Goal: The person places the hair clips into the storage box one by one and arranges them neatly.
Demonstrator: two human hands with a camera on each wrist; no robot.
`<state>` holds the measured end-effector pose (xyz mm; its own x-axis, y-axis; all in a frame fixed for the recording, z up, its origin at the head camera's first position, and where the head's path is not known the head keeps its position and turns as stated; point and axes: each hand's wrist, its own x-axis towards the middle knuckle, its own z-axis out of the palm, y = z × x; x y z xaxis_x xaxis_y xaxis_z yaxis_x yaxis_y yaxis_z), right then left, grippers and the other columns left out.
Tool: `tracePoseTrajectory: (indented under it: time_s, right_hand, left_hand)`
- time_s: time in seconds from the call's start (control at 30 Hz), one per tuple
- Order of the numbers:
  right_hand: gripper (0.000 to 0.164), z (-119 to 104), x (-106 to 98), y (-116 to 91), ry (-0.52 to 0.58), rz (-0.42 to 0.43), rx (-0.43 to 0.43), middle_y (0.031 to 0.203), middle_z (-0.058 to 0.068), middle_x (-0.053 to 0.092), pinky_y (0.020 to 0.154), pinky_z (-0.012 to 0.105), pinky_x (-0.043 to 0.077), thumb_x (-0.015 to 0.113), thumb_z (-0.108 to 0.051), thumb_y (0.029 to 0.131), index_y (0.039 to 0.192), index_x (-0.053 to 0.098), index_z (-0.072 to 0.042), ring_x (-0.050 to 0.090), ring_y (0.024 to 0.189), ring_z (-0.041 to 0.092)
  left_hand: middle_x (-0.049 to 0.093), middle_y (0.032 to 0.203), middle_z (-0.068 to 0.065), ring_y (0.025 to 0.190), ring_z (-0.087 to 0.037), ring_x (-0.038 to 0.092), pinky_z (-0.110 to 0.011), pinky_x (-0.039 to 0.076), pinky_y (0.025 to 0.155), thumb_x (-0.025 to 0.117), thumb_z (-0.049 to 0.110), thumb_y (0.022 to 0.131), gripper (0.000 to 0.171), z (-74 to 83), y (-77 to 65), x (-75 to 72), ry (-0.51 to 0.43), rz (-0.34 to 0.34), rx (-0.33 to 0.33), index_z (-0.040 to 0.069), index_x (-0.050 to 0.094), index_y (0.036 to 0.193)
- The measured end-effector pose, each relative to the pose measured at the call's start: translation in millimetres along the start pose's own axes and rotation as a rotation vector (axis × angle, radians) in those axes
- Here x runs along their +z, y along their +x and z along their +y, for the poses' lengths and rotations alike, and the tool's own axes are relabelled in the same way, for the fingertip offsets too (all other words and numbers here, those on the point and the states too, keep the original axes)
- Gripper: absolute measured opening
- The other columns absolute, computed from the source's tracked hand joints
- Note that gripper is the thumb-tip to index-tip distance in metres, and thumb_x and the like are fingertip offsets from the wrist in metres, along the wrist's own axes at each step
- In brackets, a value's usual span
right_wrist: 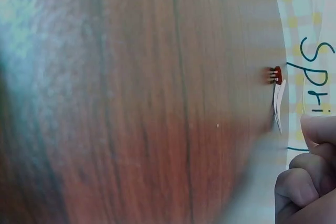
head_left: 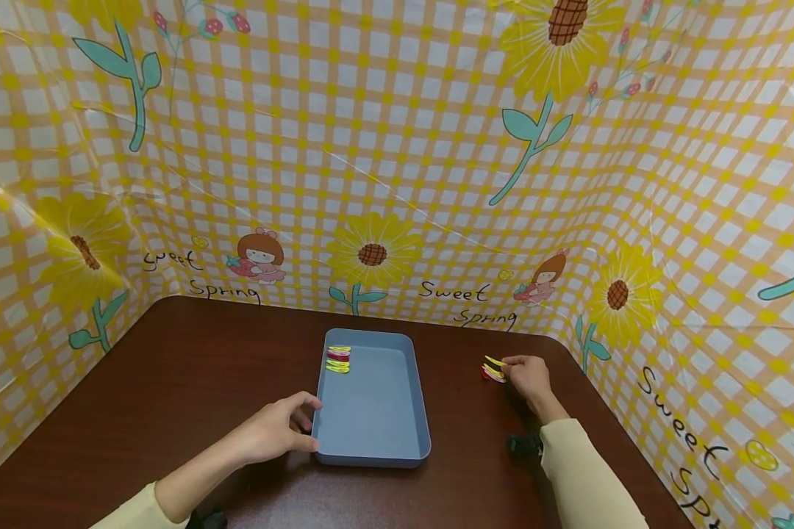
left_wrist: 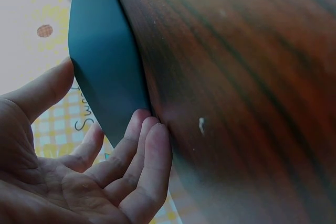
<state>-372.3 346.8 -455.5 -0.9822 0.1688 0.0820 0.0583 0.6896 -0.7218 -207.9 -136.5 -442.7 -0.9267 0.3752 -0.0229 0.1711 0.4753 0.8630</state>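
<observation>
My left hand is at the left side of a blue-grey rectangular tray. In the left wrist view its thumb touches the rim, and the loosely bent fingers rest against the lower outer wall. Inside the tray, near its far left corner, several hair clips in yellow, pink and red lie in a row. To the right of the tray, my right hand pinches a yellow hair clip between thumb and fingertips. Just below it are a few more clips; a red one and a pale one show in the right wrist view.
A dark brown wooden table carries everything. Yellow checked cloth with sunflowers stands as walls at the back and both sides. Dark wrist straps show below the hands.
</observation>
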Motion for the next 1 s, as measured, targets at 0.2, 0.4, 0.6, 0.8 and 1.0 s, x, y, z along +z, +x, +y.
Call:
tracePoseTrajectory:
  time_s: [0.2, 0.4, 0.6, 0.8, 1.0]
  right_hand:
    - [0.026, -11, 3, 1, -0.016, -0.001, -0.025, 0.116, 0.026, 0.067, 0.062, 0.026, 0.048, 0.059, -0.009, 0.098, 0.115, 0.07, 0.007, 0.062, 0.084, 0.023]
    - [0.025, -23, 7, 7, 0.004, -0.015, -0.044, 0.112, 0.023, 0.068, 0.059, 0.029, 0.048, 0.059, -0.011, 0.099, 0.115, 0.07, 0.005, 0.059, 0.078, 0.021]
    - [0.027, -42, 11, 6, 0.062, -0.052, -0.061, 0.106, 0.023, 0.067, 0.06, 0.035, 0.054, 0.056, -0.011, 0.1, 0.119, 0.068, 0.005, 0.062, 0.069, 0.024]
    - [0.028, -56, 16, 7, 0.075, -0.099, -0.068, 0.107, 0.027, 0.064, 0.05, 0.032, 0.043, 0.055, -0.012, 0.101, 0.121, 0.067, 0.003, 0.04, 0.05, 0.01]
    - [0.027, -69, 24, 7, 0.087, -0.113, -0.056, 0.137, 0.025, 0.056, 0.053, 0.028, 0.036, 0.056, -0.013, 0.102, 0.122, 0.067, 0.0, 0.037, 0.061, 0.012]
  left_hand:
    - [0.065, 0.098, -0.01, 0.084, -0.021, 0.064, -0.036, 0.049, 0.068, 0.084, 0.016, 0.08, 0.057, 0.3, 0.2, -0.1, -0.001, 0.001, -0.009, 0.006, 0.057, 0.129]
    - [0.064, 0.098, -0.009, 0.084, -0.021, 0.064, -0.036, 0.049, 0.068, 0.084, 0.016, 0.08, 0.058, -0.6, 0.4, -0.3, -0.007, -0.003, -0.006, 0.005, 0.056, 0.13]
    - [0.064, 0.098, -0.009, 0.085, -0.021, 0.064, -0.036, 0.049, 0.068, 0.084, 0.016, 0.08, 0.058, -0.1, 0.7, -0.4, -0.007, -0.006, -0.005, 0.005, 0.056, 0.13]
    - [0.064, 0.098, -0.01, 0.084, -0.021, 0.064, -0.036, 0.049, 0.068, 0.084, 0.016, 0.08, 0.058, -1.2, 1.4, -0.2, -0.001, -0.005, -0.002, 0.005, 0.056, 0.13]
    - [0.064, 0.098, -0.01, 0.084, -0.021, 0.064, -0.036, 0.049, 0.068, 0.084, 0.015, 0.08, 0.058, -1.3, 1.5, 0.2, -0.007, -0.002, -0.001, 0.005, 0.057, 0.129]
